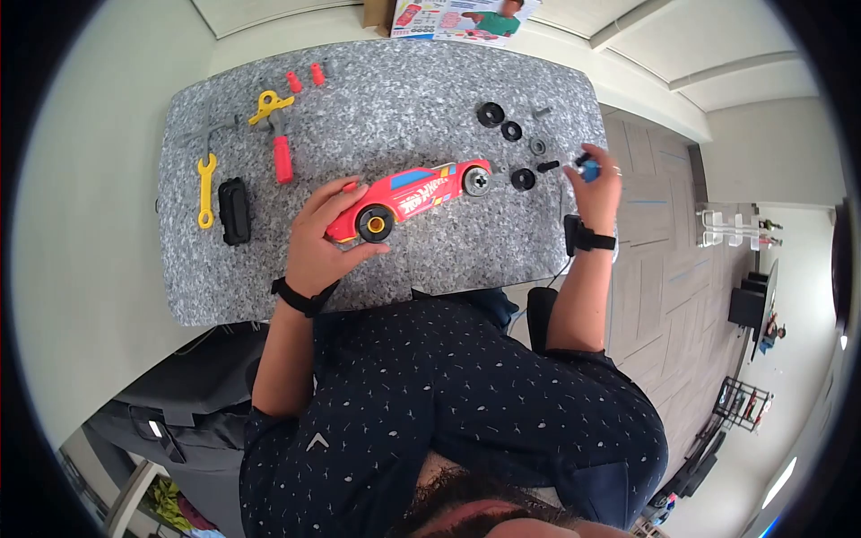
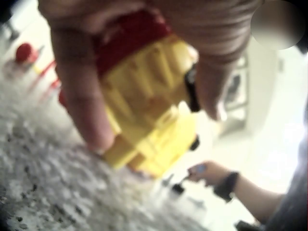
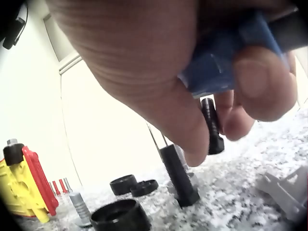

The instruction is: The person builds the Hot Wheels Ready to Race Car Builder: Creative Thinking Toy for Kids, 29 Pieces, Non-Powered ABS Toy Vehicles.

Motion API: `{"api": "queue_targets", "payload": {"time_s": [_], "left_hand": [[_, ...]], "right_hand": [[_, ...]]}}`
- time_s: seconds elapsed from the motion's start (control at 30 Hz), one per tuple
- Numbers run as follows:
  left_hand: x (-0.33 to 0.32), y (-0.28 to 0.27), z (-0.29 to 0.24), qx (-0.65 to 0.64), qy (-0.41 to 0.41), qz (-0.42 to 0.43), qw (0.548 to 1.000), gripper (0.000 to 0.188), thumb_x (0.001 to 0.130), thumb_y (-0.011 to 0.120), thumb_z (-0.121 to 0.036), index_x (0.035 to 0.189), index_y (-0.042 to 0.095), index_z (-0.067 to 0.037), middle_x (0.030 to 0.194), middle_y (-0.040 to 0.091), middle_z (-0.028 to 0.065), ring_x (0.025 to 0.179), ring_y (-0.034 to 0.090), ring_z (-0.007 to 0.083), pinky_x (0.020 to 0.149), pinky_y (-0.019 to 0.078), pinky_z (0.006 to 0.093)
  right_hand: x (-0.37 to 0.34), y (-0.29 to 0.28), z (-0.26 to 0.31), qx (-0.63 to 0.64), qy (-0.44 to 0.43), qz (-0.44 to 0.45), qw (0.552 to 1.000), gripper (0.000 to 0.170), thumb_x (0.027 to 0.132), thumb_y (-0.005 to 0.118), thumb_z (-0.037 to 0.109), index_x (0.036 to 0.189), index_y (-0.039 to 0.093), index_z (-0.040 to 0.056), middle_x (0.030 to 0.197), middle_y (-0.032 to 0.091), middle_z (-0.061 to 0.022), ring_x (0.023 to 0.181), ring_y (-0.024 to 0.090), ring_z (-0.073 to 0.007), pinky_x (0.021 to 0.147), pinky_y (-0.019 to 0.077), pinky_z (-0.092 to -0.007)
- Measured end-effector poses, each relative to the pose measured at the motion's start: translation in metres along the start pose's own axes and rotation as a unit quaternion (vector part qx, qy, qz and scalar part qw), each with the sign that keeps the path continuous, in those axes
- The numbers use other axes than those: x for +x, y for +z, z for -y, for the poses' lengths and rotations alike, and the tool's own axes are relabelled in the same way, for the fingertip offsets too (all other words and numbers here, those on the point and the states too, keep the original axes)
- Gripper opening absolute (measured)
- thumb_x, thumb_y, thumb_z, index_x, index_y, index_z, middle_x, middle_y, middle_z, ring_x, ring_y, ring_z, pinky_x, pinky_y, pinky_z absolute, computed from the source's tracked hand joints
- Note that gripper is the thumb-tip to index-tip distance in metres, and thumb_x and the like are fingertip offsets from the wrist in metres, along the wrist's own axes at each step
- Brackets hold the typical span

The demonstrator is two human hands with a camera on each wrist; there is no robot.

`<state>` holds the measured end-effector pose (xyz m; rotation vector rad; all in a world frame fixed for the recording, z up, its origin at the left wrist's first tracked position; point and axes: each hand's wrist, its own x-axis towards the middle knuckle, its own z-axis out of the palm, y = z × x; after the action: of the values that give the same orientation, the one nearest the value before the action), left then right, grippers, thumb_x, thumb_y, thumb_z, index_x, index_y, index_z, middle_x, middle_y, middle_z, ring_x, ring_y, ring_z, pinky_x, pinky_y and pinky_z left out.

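My left hand [image 1: 323, 238] grips the rear of a red toy car [image 1: 417, 195], its fingers over the far side and its thumb near the black rear wheel [image 1: 376, 224]. A grey disc [image 1: 477, 181] sits at the front wheel position. The car's yellow underside [image 2: 149, 91] shows between thumb and fingers in the left wrist view. At the table's right edge, my right hand [image 1: 599, 190] holds a blue piece [image 3: 211, 67] with a dark end. A black bolt [image 3: 212, 127] shows between its fingers. Another black bolt [image 3: 179, 175] stands on the table below the fingertips.
Black wheels [image 1: 491, 114], a grey ring [image 1: 537, 145] and a grey bolt [image 1: 542, 112] lie right of the car. At left are a yellow wrench [image 1: 206, 193], a red-handled hammer [image 1: 282, 157], a black part [image 1: 235, 212] and red screwdriver-like pieces [image 1: 294, 82]. A printed box [image 1: 448, 20] stands behind.
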<state>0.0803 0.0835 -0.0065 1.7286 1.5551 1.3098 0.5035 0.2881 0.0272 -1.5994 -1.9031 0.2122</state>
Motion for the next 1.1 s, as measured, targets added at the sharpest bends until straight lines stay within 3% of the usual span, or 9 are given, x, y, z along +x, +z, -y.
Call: {"api": "queue_targets", "payload": {"time_s": [0.07, 0.2, 0.33, 0.43, 0.57, 0.67, 0.73, 0.9, 1.1], "left_hand": [[0.0, -0.002, -0.001, 0.006, 0.004, 0.001, 1.0, 0.087, 0.064, 0.109, -0.024, 0.142, 0.075, -0.005, 0.149, 0.07, 0.0159, 0.134, 0.071, 0.0325, 0.114, 0.0573, 0.0434], [-0.002, -0.001, 0.003, 0.012, 0.005, -0.002, 1.0, 0.088, 0.063, 0.109, -0.027, 0.141, 0.076, -0.005, 0.15, 0.069, 0.0157, 0.135, 0.071, 0.0334, 0.114, 0.0573, 0.0438], [-0.002, 0.001, 0.004, 0.008, 0.003, -0.002, 1.0, 0.088, 0.063, 0.109, -0.031, 0.141, 0.076, -0.007, 0.15, 0.069, 0.0156, 0.135, 0.071, 0.0351, 0.114, 0.0581, 0.0455], [-0.004, 0.0, 0.003, 0.0, 0.006, -0.005, 1.0, 0.086, 0.065, 0.108, -0.033, 0.141, 0.076, -0.007, 0.149, 0.069, 0.016, 0.134, 0.071, 0.0362, 0.113, 0.0585, 0.0462], [-0.005, 0.001, 0.006, 0.003, 0.009, -0.006, 1.0, 0.082, 0.069, 0.107, -0.033, 0.141, 0.076, -0.008, 0.149, 0.069, 0.0167, 0.134, 0.071, 0.0369, 0.112, 0.0587, 0.0463], [-0.005, 0.001, 0.008, -0.019, 0.013, -0.005, 1.0, 0.08, 0.071, 0.105, -0.033, 0.141, 0.075, -0.009, 0.149, 0.069, 0.0169, 0.134, 0.071, 0.0375, 0.112, 0.0586, 0.0462], [-0.004, 0.0, 0.006, -0.009, 0.009, 0.0, 1.0, 0.082, 0.07, 0.106, -0.033, 0.142, 0.075, -0.009, 0.149, 0.069, 0.017, 0.134, 0.071, 0.0378, 0.112, 0.0585, 0.0461], [-0.005, 0.0, 0.004, -0.008, 0.009, 0.0, 1.0, 0.087, 0.066, 0.108, -0.034, 0.142, 0.074, -0.009, 0.15, 0.069, 0.0171, 0.135, 0.07, 0.0376, 0.114, 0.0573, 0.0462], [-0.004, 0.0, 0.004, -0.021, 0.005, 0.001, 1.0, 0.084, 0.066, 0.109, -0.03, 0.14, 0.075, -0.008, 0.151, 0.068, 0.0172, 0.137, 0.069, 0.0366, 0.114, 0.0563, 0.0465]], "right_hand": [[0.004, -0.007, 0.015, 0.053, -0.04, -0.05, 0.997, 0.038, 0.088, 0.091, 0.005, 0.124, 0.079, 0.0049, 0.111, 0.079, -0.0106, 0.097, 0.074, -0.0233, 0.087, 0.0591, -0.0365], [-0.024, -0.026, 0.109, 0.366, 0.067, 0.163, 0.914, 0.033, 0.1, 0.084, 0.006, 0.133, 0.079, 0.0028, 0.109, 0.081, -0.0053, 0.089, 0.07, -0.0095, 0.08, 0.0562, -0.0265], [-0.065, 0.006, 0.169, 0.437, -0.093, 0.374, 0.813, 0.03, 0.104, 0.082, 0.012, 0.133, 0.079, 0.0037, 0.105, 0.081, -0.0052, 0.089, 0.073, -0.0093, 0.073, 0.0564, -0.0286], [-0.081, 0.027, 0.205, 0.449, -0.059, 0.443, 0.774, 0.027, 0.104, 0.081, 0.014, 0.129, 0.079, 0.0031, 0.097, 0.081, -0.0084, 0.086, 0.077, -0.0135, 0.074, 0.0578, -0.0328], [-0.082, 0.052, 0.216, 0.338, -0.086, 0.455, 0.819, 0.031, 0.1, 0.085, 0.018, 0.125, 0.077, 0.0012, 0.097, 0.08, -0.0188, 0.085, 0.079, -0.0223, 0.077, 0.059, -0.0367], [-0.081, 0.05, 0.225, 0.272, -0.256, 0.338, 0.864, 0.032, 0.103, 0.085, 0.012, 0.13, 0.075, -0.0009, 0.094, 0.077, -0.0053, 0.087, 0.074, -0.0108, 0.078, 0.0575, -0.0316], [-0.074, 0.025, 0.232, 0.315, -0.174, 0.375, 0.854, 0.036, 0.105, 0.081, 0.019, 0.135, 0.072, 0.0014, 0.096, 0.074, -0.0075, 0.087, 0.07, -0.0151, 0.081, 0.0558, -0.0345], [-0.077, 0.026, 0.223, 0.666, -0.118, 0.304, 0.671, 0.033, 0.115, 0.06, 0.02, 0.14, 0.063, -0.0011, 0.115, 0.068, -0.012, 0.109, 0.061, -0.0179, 0.098, 0.0489, -0.0371], [-0.081, 0.054, 0.234, 0.688, -0.204, 0.268, 0.643, 0.02, 0.116, 0.06, 0.017, 0.127, 0.066, 0.0016, 0.118, 0.069, -0.0157, 0.109, 0.065, -0.0222, 0.098, 0.0514, -0.0391]]}}
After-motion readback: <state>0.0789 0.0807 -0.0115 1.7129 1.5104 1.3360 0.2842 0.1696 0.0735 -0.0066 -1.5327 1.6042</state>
